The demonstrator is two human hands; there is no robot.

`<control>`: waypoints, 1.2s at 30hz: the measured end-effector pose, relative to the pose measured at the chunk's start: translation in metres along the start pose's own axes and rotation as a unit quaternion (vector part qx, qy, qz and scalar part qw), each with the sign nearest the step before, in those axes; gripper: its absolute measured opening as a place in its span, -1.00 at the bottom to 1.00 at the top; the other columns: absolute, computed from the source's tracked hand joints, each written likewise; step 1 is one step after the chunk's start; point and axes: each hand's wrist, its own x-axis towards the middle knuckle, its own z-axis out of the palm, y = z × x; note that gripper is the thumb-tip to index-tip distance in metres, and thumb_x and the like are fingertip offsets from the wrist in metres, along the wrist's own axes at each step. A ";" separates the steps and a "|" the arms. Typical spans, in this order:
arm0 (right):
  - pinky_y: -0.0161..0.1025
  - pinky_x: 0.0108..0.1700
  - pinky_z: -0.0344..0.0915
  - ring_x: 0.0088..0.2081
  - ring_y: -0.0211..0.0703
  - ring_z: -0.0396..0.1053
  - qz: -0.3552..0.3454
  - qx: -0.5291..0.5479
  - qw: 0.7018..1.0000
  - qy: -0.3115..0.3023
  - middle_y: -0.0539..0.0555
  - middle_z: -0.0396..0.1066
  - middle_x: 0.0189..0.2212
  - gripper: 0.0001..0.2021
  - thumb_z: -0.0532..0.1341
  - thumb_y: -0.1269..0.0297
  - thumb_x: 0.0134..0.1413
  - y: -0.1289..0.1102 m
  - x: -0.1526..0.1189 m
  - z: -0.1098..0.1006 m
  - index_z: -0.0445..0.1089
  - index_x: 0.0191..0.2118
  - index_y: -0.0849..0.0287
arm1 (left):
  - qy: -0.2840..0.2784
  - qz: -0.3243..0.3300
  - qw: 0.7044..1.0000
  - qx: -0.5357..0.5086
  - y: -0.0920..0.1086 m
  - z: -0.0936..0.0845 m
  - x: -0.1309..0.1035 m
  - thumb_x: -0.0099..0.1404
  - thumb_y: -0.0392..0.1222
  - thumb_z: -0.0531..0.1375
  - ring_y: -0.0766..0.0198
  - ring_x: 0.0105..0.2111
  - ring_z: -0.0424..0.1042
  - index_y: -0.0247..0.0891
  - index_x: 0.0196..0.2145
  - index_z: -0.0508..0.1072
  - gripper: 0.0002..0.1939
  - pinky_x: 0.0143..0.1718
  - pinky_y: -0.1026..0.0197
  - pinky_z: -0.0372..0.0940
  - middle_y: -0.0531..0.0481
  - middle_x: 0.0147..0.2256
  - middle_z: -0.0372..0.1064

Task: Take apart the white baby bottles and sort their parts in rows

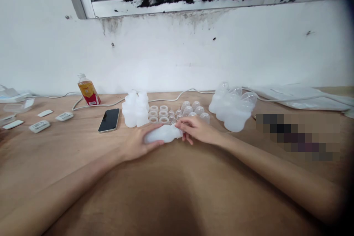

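Observation:
A frosted white baby bottle [163, 134] lies on its side just above the table, its mouth pointing right. My left hand [135, 143] wraps round its body, thumb and fingers closed. At the mouth end, the bent fingers of my right hand [195, 129] press on the neck; any small part between them is hidden. Just behind the hands are white collar rings [163, 113] in rows, small clear teats [171, 113] and clear dome caps [199, 110]. More frosted bottles [135, 108] stand at left. Capped bottles [235, 114] are grouped at right.
A phone [108, 120] and a drink bottle [89, 90] are on the left, with white labelled pieces [39, 126] farther out. A white cable [177, 99] runs along the wall. Clear plastic bags [295, 97] lie at back right, near a blurred-out patch [298, 138].

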 end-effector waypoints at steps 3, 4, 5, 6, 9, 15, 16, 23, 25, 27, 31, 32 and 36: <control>-0.35 -0.54 0.16 -0.72 -0.38 0.18 0.005 -0.056 0.998 -0.008 -0.03 0.28 -0.72 -0.57 -0.10 0.04 0.08 0.001 -0.001 0.000 0.35 -0.48 0.22 | 0.041 0.041 0.992 0.110 0.001 0.006 -0.005 0.13 -0.02 0.06 0.15 -0.07 0.21 -0.14 0.02 0.14 -0.51 -0.03 0.07 0.11 -0.04 -0.04 0.20; -0.33 -0.48 0.19 -0.65 -0.34 0.24 -0.010 -0.077 0.997 0.003 -0.01 0.32 -0.67 -0.59 -0.10 0.05 0.08 -0.001 -0.002 0.000 0.37 -0.42 0.20 | 0.043 0.048 0.991 0.119 0.000 0.007 -0.007 0.14 -0.04 0.06 0.16 -0.07 0.22 -0.15 0.01 0.14 -0.53 -0.04 0.10 0.12 -0.04 -0.05 0.20; -0.30 -0.41 0.21 -0.53 -0.28 0.30 -0.031 -0.093 0.995 0.018 0.03 0.37 -0.55 -0.63 -0.07 0.07 0.07 -0.004 -0.003 -0.002 0.37 -0.30 0.18 | 0.045 0.051 0.990 0.121 -0.001 0.008 -0.008 0.14 -0.05 0.05 0.17 -0.08 0.22 -0.16 0.01 0.15 -0.54 -0.04 0.11 0.13 -0.04 -0.06 0.20; -0.28 -0.35 0.22 -0.38 -0.22 0.33 -0.054 -0.101 0.993 0.029 0.06 0.39 -0.39 -0.66 -0.01 0.07 0.03 -0.007 -0.004 -0.003 0.32 -0.16 0.13 | 0.050 0.053 0.990 0.118 -0.002 0.008 -0.008 0.15 -0.06 0.05 0.18 -0.09 0.23 -0.17 0.00 0.16 -0.56 -0.05 0.12 0.14 -0.04 -0.07 0.21; -0.26 -0.32 0.25 -0.10 -0.10 0.21 -0.111 -0.100 0.988 0.025 0.05 0.17 -0.01 -0.46 0.16 0.13 -0.13 -0.015 -0.007 -0.005 0.10 0.05 -0.01 | 0.075 0.050 0.992 0.093 -0.008 0.010 -0.008 0.17 -0.08 0.03 0.18 -0.12 0.25 -0.18 -0.02 0.17 -0.59 -0.08 0.11 0.16 -0.05 -0.10 0.24; -0.22 -0.30 0.23 -0.33 -0.18 0.32 -0.105 -0.110 0.986 0.068 0.06 0.35 -0.21 -0.63 0.15 0.14 -0.11 -0.007 -0.002 0.004 0.28 -0.11 0.08 | 0.085 0.053 0.991 0.088 -0.015 0.012 -0.008 0.16 -0.07 0.04 0.17 -0.10 0.23 -0.18 -0.01 0.15 -0.57 -0.07 0.09 0.15 -0.07 -0.09 0.23; -0.25 -0.38 0.23 -0.45 -0.23 0.32 -0.077 -0.103 0.990 0.065 0.06 0.40 -0.34 -0.67 0.12 0.08 -0.09 -0.005 -0.001 0.007 0.32 -0.19 0.12 | 0.088 0.063 0.989 0.099 -0.015 0.013 -0.008 0.16 -0.07 0.05 0.17 -0.09 0.22 -0.18 -0.01 0.15 -0.56 -0.06 0.09 0.14 -0.08 -0.09 0.22; -0.26 -0.41 0.17 -0.61 -0.24 0.28 0.023 -0.168 0.985 0.014 0.03 0.31 -0.71 -0.50 -0.10 -0.04 0.04 -0.008 -0.003 0.004 0.35 -0.63 0.19 | 0.083 0.108 0.979 0.151 -0.012 0.014 -0.009 0.16 -0.09 0.06 0.17 -0.10 0.19 -0.19 0.00 0.13 -0.55 -0.06 0.08 0.13 -0.10 -0.09 0.20; -0.23 -0.32 0.17 -0.36 -0.13 0.33 -0.041 -0.197 0.979 0.027 0.06 0.41 -0.36 -0.64 0.05 -0.03 -0.06 -0.014 -0.005 -0.003 0.39 -0.29 0.12 | 0.078 0.101 0.982 0.143 -0.011 0.014 -0.008 0.16 -0.09 0.06 0.18 -0.10 0.20 -0.19 0.01 0.12 -0.55 -0.07 0.09 0.13 -0.09 -0.09 0.20; -0.23 -0.25 0.17 -0.20 -0.09 0.28 -0.108 -0.198 0.974 -0.007 0.04 0.28 -0.09 -0.52 0.16 0.05 -0.15 -0.018 -0.007 -0.006 0.22 -0.03 0.03 | 0.080 0.097 0.983 0.135 -0.011 0.015 -0.008 0.16 -0.09 0.06 0.19 -0.11 0.20 -0.19 0.01 0.11 -0.55 -0.07 0.11 0.14 -0.08 -0.10 0.20; -0.20 -0.30 0.18 -0.33 -0.11 0.31 -0.127 -0.244 0.961 -0.017 0.10 0.33 -0.19 -0.54 0.12 0.15 -0.07 -0.015 -0.008 0.000 0.14 0.02 0.07 | 0.093 0.105 0.977 0.159 -0.014 0.016 -0.009 0.16 -0.08 0.06 0.19 -0.11 0.18 -0.21 -0.01 0.11 -0.55 -0.09 0.12 0.11 -0.09 -0.10 0.19; -0.20 -0.34 0.18 -0.38 -0.11 0.31 -0.113 -0.255 0.960 -0.006 0.11 0.35 -0.27 -0.55 0.10 0.13 -0.06 -0.013 -0.008 0.003 0.15 0.01 0.10 | 0.096 0.107 0.974 0.176 -0.015 0.016 -0.010 0.16 -0.07 0.06 0.18 -0.12 0.18 -0.21 -0.01 0.12 -0.56 -0.10 0.12 0.10 -0.09 -0.10 0.19; -0.22 -0.41 0.18 -0.43 -0.14 0.29 -0.055 -0.227 0.972 0.021 0.12 0.35 -0.36 -0.54 0.09 0.04 -0.08 -0.009 -0.008 0.015 0.18 -0.04 0.13 | 0.104 0.116 0.956 0.250 -0.019 0.016 -0.009 0.18 -0.08 0.04 0.16 -0.14 0.18 -0.23 -0.01 0.13 -0.57 -0.15 0.10 0.07 -0.11 -0.11 0.21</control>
